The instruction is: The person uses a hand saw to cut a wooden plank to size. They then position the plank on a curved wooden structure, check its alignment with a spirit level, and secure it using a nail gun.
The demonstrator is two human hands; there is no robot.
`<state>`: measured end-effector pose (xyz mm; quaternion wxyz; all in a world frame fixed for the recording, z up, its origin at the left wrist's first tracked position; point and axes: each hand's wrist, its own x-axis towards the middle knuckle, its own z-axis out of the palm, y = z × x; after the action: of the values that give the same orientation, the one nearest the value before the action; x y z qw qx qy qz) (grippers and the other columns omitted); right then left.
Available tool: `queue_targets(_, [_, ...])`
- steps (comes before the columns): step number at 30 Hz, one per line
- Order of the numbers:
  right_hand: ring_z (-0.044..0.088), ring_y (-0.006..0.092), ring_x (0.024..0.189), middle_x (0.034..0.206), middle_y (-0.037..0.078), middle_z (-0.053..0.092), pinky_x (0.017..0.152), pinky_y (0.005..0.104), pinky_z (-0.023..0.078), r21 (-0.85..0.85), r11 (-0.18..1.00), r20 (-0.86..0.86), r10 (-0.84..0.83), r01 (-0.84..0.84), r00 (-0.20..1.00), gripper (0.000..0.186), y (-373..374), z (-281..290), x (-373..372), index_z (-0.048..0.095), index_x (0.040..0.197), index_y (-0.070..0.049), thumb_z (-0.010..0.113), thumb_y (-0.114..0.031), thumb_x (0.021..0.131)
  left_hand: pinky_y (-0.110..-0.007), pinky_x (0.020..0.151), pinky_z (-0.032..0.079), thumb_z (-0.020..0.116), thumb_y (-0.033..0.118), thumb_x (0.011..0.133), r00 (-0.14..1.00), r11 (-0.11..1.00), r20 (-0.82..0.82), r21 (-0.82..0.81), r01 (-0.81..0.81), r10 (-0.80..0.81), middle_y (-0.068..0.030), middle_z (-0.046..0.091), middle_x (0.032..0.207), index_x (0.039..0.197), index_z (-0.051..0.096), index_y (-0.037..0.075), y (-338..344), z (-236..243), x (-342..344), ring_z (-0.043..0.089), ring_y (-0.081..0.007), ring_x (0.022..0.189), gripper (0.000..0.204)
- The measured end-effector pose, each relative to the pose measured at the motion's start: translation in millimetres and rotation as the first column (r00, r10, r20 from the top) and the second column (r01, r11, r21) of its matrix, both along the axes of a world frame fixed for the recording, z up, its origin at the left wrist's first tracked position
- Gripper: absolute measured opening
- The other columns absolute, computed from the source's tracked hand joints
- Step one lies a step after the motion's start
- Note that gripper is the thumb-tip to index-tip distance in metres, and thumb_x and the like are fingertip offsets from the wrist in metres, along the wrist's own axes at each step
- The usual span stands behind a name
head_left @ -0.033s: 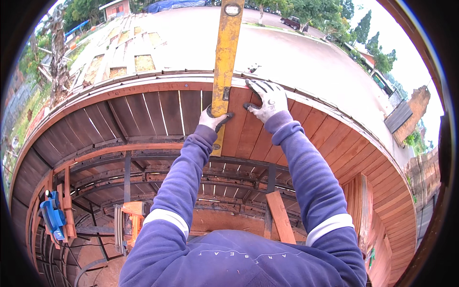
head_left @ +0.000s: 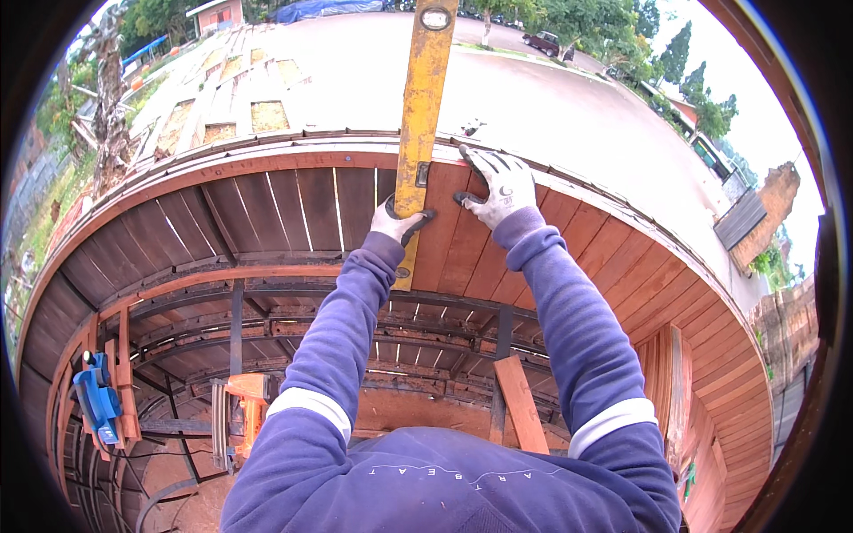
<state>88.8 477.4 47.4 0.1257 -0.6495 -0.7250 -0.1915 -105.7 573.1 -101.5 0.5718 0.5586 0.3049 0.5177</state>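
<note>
My left hand [head_left: 397,221], in a white and dark work glove, is closed round the lower part of a long yellow spirit level [head_left: 419,107]. The level stands upright against the wall, its upper part rising past the top edge. Just beside it is a reddish wooden plank [head_left: 441,235], the leftmost of the new boards. My right hand [head_left: 502,186], gloved alike, lies at the top edge of these boards, fingers stretched out and thumb spread apart on the wood. Its fingertips are close to the level without gripping it.
Dark, gapped older boards [head_left: 275,213] line the curved wall at left. A blue power tool [head_left: 98,400] hangs on the left-hand frame, and an orange tool [head_left: 249,404] is nearer. A loose plank [head_left: 522,404] leans against a dark metal post. Stacked boards [head_left: 666,373] stand at right.
</note>
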Motion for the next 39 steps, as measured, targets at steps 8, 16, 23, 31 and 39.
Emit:
queue_targets(8, [0.043,0.0216,0.143,0.153,-0.001,0.052,0.122,0.0430,0.028,0.030,0.999,0.038,0.033,-0.034,0.999,0.072,-1.7,-6.1,3.8,0.043,0.155,-0.029,0.067,-0.053,0.092,-0.027,0.082,0.058,0.081,-0.002,0.083,0.998,0.999,0.063,-0.030,0.010,-0.008,-0.0047,0.074,0.103,0.117,0.066,0.000,-10.1,9.1,4.6,0.069,-0.0119,0.086,0.038])
queue_targets(16, [0.042,0.0218,0.144,0.154,-0.002,0.050,0.121,0.0444,0.028,0.017,0.999,0.067,0.029,-0.030,0.997,0.074,2.1,-4.7,0.0,0.040,0.157,-0.032,0.067,-0.055,0.092,-0.028,0.086,0.056,0.081,0.001,0.080,0.999,1.000,0.040,0.006,0.027,-0.027,-0.0070,0.075,0.107,0.119,0.066,-0.001,11.4,-15.8,-1.5,0.069,-0.0132,0.093,0.042])
queue_targets(23, [0.041,0.0219,0.144,0.154,-0.002,0.050,0.121,0.0445,0.028,-0.003,1.000,0.049,0.031,-0.031,0.998,0.074,0.7,-2.9,1.7,0.039,0.157,-0.033,0.067,-0.056,0.092,-0.027,0.085,0.056,0.081,0.000,0.080,0.995,0.999,0.089,0.000,0.049,-0.049,-0.0066,0.074,0.107,0.119,0.066,-0.002,0.5,-4.3,0.1,0.069,-0.0125,0.092,0.042])
queue_targets(31, [0.041,0.0221,0.144,0.155,-0.002,0.049,0.120,0.0448,0.029,0.003,1.000,0.082,0.030,-0.030,0.996,0.074,2.4,-4.9,2.0,0.038,0.158,-0.033,0.065,-0.056,0.093,-0.028,0.085,0.058,0.081,0.000,0.082,1.000,1.000,0.017,0.016,0.017,-0.018,-0.0065,0.074,0.106,0.119,0.066,-0.001,1.8,-3.4,-1.7,0.070,-0.0132,0.091,0.040])
queue_targets(39, [0.040,0.0227,0.144,0.156,-0.001,0.048,0.120,0.0455,0.029,0.001,1.000,0.080,0.025,-0.025,0.997,0.074,1.9,-4.7,2.2,0.037,0.158,-0.034,0.066,-0.056,0.093,-0.028,0.086,0.058,0.080,-0.001,0.083,0.999,1.000,-0.031,0.023,-0.008,0.009,-0.0069,0.074,0.106,0.119,0.066,-0.001,-4.3,5.2,-1.1,0.070,-0.0133,0.091,0.039])
